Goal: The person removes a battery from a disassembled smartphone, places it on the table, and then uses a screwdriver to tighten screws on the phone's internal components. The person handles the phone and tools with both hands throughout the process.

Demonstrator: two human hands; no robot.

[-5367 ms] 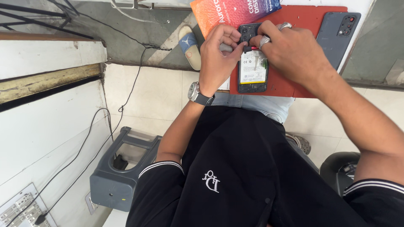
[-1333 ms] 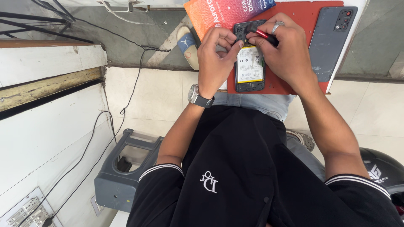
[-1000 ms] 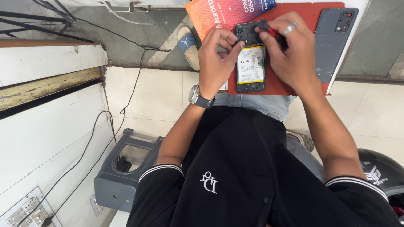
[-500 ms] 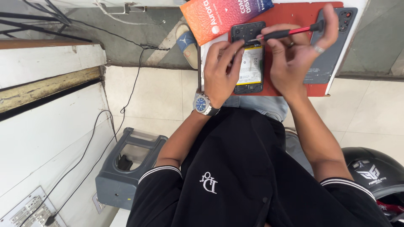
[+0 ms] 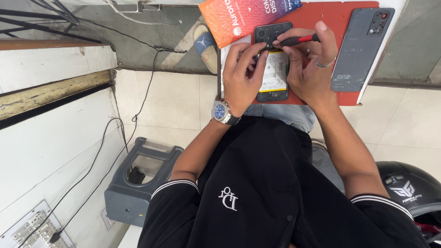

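Red bench mat (image 5: 349, 20) carries an opened phone (image 5: 273, 69); left hand (image 5: 241, 76) steadies it, right hand (image 5: 310, 69) clamped on a screwdriver (image 5: 298, 40) at 12 o'clock.

An opened black smartphone with its battery exposed (image 5: 274, 69) lies on a flat red work mat (image 5: 342, 20). A detached grey plastic back cover (image 5: 363, 48) lies on the mat to its right. An orange cardboard box (image 5: 239, 18) overlaps the mat's far left corner. A grey plastic stool (image 5: 138, 181) stands on the floor, lower left.
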